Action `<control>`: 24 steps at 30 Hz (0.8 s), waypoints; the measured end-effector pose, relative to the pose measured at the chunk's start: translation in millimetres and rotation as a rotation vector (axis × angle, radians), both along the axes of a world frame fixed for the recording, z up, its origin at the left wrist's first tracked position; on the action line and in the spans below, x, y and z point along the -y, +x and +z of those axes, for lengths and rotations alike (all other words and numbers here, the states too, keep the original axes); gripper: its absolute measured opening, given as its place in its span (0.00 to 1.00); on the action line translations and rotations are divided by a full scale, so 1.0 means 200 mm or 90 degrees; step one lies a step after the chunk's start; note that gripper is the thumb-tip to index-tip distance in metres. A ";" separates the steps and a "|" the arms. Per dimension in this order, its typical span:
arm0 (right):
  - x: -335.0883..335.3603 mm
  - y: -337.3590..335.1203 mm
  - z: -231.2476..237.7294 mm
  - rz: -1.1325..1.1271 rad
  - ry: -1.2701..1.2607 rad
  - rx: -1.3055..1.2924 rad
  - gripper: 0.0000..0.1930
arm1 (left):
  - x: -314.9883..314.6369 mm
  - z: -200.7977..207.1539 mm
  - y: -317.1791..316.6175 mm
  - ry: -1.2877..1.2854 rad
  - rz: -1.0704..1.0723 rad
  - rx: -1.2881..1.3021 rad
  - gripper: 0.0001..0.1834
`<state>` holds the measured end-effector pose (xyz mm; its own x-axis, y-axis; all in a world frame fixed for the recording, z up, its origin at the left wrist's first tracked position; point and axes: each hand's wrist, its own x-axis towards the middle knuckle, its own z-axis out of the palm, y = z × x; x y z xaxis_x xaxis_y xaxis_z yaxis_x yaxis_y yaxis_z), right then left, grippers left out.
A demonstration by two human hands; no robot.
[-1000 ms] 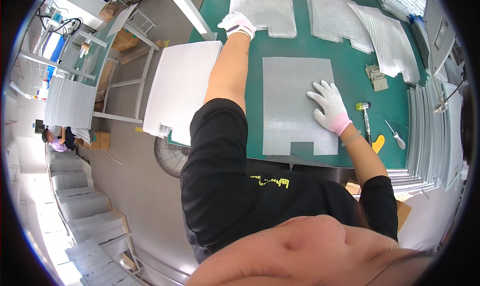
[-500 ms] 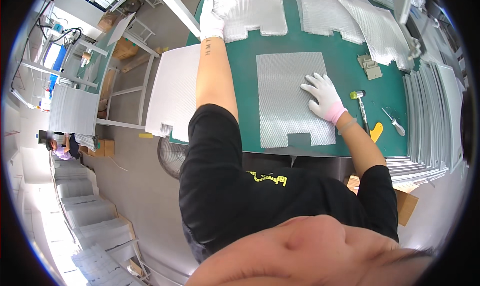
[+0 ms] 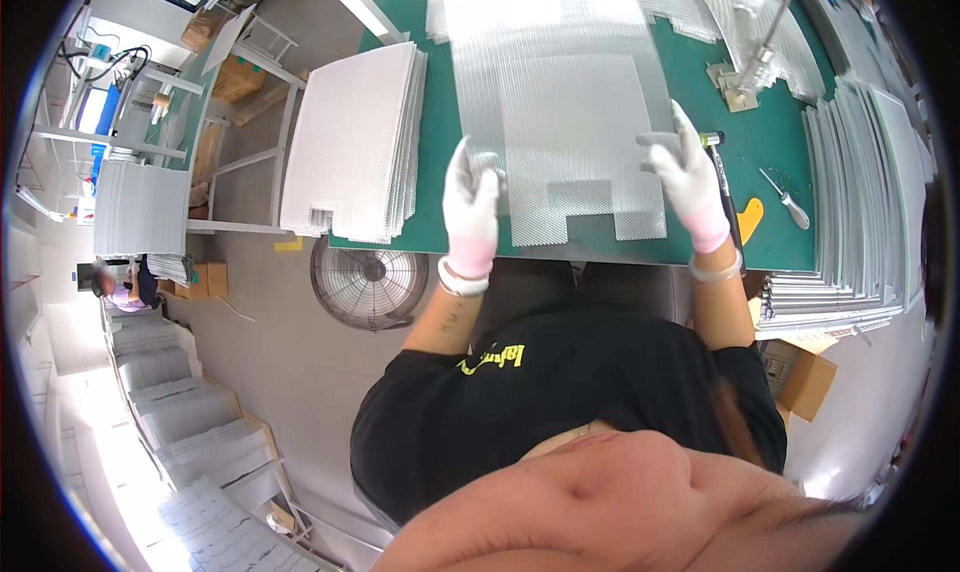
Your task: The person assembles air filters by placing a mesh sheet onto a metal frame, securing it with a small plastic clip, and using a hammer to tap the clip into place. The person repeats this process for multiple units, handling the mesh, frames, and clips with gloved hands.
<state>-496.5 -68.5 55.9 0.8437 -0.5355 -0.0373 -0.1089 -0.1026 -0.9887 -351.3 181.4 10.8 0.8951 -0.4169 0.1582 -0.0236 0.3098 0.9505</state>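
Observation:
A large silvery mesh sheet (image 3: pixel 575 82) with a notched near edge lies slanted over another mesh sheet (image 3: pixel 538 234) on the green table, and both outlines show through. My left hand (image 3: pixel 472 197), in a white glove with a pink cuff, pinches its left side between thumb and fingers. At the right side my gloved right hand (image 3: pixel 690 177) grips it too, one finger stretched upward. Right beside that hand lies a hammer (image 3: pixel 713 142) with a green head, partly hidden. How far the two sheets touch I cannot tell.
A stack of white sheets (image 3: pixel 350 137) stands left; a floor fan (image 3: pixel 372 282) is below it. On the right are a screwdriver (image 3: pixel 790 204), a yellow tool (image 3: pixel 749 220), beige blocks (image 3: pixel 736 94) and upright panels (image 3: pixel 860 192). A metal fixture (image 3: pixel 758 67) hangs above the blocks.
My left hand has come back from the far left of the table to the near side. A second mesh sheet now covers the first, and my right hand has shifted from its surface to the edge.

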 end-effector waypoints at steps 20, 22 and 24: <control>0.07 -0.17 -0.23 -0.062 0.273 0.429 0.35 | -0.09 -0.17 0.00 0.120 -0.174 -0.326 0.42; 0.07 -0.14 -0.21 -0.002 0.285 0.421 0.33 | -0.08 -0.15 -0.04 0.193 -0.132 -0.232 0.39; 0.02 -0.05 -0.14 0.036 0.283 0.389 0.34 | -0.06 -0.22 -0.02 0.265 -0.079 -0.021 0.40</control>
